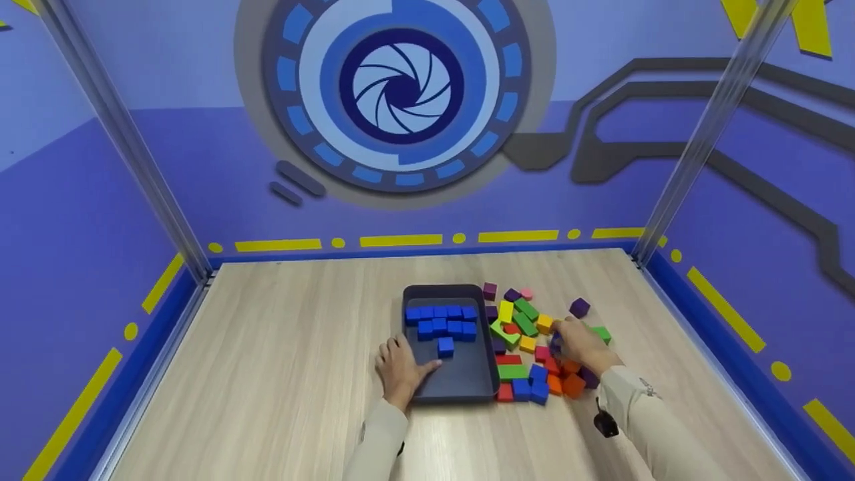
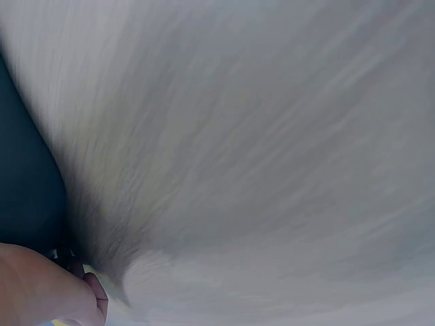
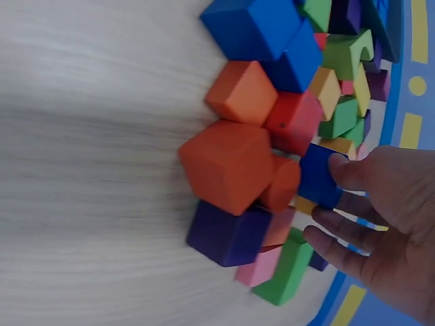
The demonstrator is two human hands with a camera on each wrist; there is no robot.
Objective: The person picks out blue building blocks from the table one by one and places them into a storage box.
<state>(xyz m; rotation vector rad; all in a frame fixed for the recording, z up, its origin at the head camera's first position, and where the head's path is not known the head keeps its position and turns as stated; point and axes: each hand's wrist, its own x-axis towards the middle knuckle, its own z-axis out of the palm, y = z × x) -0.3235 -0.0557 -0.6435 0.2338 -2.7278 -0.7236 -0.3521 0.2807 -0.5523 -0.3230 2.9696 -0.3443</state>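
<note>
My left hand (image 1: 399, 371) holds the left side of a dark grey tray (image 1: 427, 391), its thumb over the rim and its other fingers outside the wall. Blue cubes (image 1: 439, 326) stand in two rows at the tray's far end, with a single blue cube (image 1: 445, 347) nearer the thumb. Right of the tray, my right hand (image 1: 580, 344) pinches a blue block (image 3: 318, 175) between thumb and index finger, among the loose blocks. In the right wrist view the remaining fingers are spread below that block. The left wrist view shows mostly blurred tabletop.
A pile of coloured blocks lies along the tray's right side, including a green arch (image 1: 505, 336), orange blocks (image 1: 573, 385) and blue cubes (image 1: 539, 391). A purple cube (image 1: 580, 307) sits apart at the back right. Blue-purple panels (image 1: 194, 180) enclose the wooden table (image 1: 287, 361).
</note>
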